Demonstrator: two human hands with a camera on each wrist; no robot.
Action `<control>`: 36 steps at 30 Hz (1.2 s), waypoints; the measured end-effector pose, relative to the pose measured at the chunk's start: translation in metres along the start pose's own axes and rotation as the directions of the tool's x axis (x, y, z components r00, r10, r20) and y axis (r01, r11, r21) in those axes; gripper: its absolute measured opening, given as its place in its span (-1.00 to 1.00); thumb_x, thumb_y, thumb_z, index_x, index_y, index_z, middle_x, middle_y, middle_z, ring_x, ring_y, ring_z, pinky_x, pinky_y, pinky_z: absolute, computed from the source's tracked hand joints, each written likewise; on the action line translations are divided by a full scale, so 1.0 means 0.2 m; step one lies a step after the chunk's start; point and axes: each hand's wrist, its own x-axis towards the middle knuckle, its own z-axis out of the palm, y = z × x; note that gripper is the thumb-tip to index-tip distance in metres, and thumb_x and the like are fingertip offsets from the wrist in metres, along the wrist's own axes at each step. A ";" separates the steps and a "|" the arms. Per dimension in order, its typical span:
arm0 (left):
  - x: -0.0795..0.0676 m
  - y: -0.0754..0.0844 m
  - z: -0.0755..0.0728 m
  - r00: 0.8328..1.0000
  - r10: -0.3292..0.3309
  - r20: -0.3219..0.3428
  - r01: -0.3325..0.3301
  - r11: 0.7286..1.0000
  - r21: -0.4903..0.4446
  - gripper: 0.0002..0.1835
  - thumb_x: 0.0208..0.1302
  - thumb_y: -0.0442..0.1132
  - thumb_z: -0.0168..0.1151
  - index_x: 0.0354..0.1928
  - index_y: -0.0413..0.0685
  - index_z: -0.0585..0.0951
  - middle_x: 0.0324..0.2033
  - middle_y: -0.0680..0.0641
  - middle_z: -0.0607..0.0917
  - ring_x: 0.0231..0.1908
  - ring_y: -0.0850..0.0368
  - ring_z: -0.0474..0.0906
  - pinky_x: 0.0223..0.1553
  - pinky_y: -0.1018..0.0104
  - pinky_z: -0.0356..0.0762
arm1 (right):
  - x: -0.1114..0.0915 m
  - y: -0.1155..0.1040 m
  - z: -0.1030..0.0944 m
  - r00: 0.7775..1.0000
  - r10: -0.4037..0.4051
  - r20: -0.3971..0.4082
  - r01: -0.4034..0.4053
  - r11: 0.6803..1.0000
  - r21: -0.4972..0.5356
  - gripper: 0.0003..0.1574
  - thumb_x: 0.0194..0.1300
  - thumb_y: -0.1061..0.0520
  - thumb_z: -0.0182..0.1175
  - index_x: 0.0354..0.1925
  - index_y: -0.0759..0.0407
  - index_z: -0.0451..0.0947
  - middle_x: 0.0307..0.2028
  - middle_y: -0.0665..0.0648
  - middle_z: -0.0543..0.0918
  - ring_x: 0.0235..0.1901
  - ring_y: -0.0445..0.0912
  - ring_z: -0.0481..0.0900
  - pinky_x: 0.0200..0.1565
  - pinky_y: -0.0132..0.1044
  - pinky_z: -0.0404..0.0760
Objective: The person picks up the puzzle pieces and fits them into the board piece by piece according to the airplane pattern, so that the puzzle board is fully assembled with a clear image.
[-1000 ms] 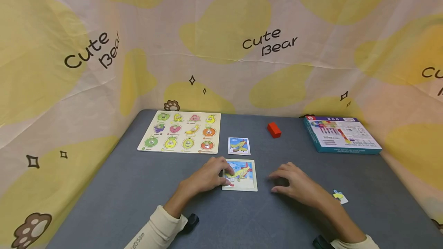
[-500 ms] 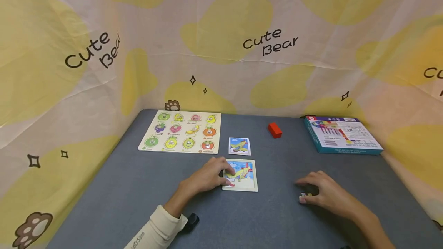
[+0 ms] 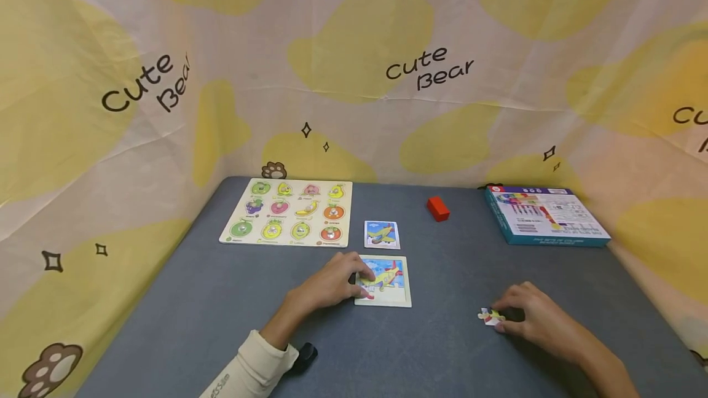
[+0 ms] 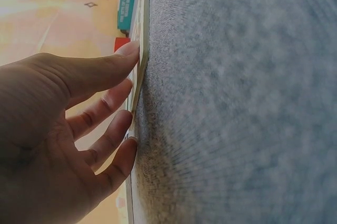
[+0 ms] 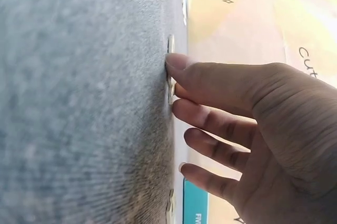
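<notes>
My left hand [image 3: 332, 280] holds the left side of a small wooden airplane jigsaw board [image 3: 399, 295]; thumb and forefinger lie over its frame. Much of the picture is filled, with a bare pale area along the bottom. In the left wrist view, the thumb and fingers of the left hand [image 4: 79, 103] curve against the board's edge [image 4: 143, 50]. Off to the right, my right hand [image 3: 533, 321] pinches a jigsaw piece [image 3: 491, 318] close to the table. The right wrist view has the right hand [image 5: 226, 124] with its thumb on this thin piece [image 5: 170, 95].
Behind the board lies an airplane picture card [image 3: 381, 235]. A fruit peg puzzle [image 3: 287, 217] is at the back left. Beyond are a red block [image 3: 439, 209] and a flat teal box [image 3: 547, 217]. Another piece [image 5: 170, 208] lies on the table in the right wrist view.
My right hand has moved right, away from the board, and now pinches a jigsaw piece. The piece seen farther right a second ago is out of sight in the head view. My left hand stays.
</notes>
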 end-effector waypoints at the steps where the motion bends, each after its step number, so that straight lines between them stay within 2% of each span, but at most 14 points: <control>1: 0.00 0.00 0.00 1.000 -0.001 0.001 0.001 1.000 -0.001 -0.73 0.28 -0.30 0.53 0.02 -0.03 0.80 -0.06 0.06 0.63 -0.02 0.08 0.40 0.04 0.17 0.42 | 0.00 0.00 0.00 1.000 0.006 0.001 -0.006 1.000 -0.005 -0.72 0.23 -0.18 0.52 -0.12 -0.17 0.82 -0.17 -0.26 0.62 -0.11 -0.24 0.45 -0.09 -0.25 0.55; 12: 0.00 0.00 0.00 1.000 -0.006 0.005 0.006 1.000 0.000 -0.73 0.29 -0.30 0.52 0.02 -0.03 0.80 -0.06 0.06 0.63 -0.01 0.09 0.39 0.04 0.16 0.41 | -0.02 0.00 0.00 0.999 0.032 -0.005 -0.032 0.999 -0.022 -0.79 0.25 -0.21 0.50 -0.18 -0.24 0.79 -0.20 -0.28 0.60 -0.14 -0.29 0.43 -0.12 -0.28 0.54; 24: 0.00 0.00 0.00 1.000 0.002 0.008 -0.002 1.000 0.004 -0.72 0.29 -0.29 0.52 0.04 -0.03 0.80 -0.03 0.05 0.64 0.01 0.09 0.41 0.07 0.15 0.40 | -0.02 0.00 0.02 0.999 0.010 -0.041 -0.010 1.000 -0.021 -0.76 0.23 -0.16 0.54 -0.20 -0.15 0.76 -0.26 -0.21 0.54 -0.21 -0.33 0.36 -0.20 -0.32 0.49; 36: 0.01 -0.01 0.00 1.000 0.019 0.004 -0.019 1.000 0.008 -0.72 0.28 -0.29 0.53 0.03 -0.03 0.81 -0.04 0.04 0.65 0.00 0.08 0.42 0.06 0.15 0.40 | -0.02 -0.02 0.03 0.996 0.024 -0.089 -0.029 0.998 -0.056 -0.75 0.18 -0.15 0.58 -0.25 -0.17 0.73 -0.27 -0.21 0.53 -0.21 -0.32 0.36 -0.18 -0.31 0.50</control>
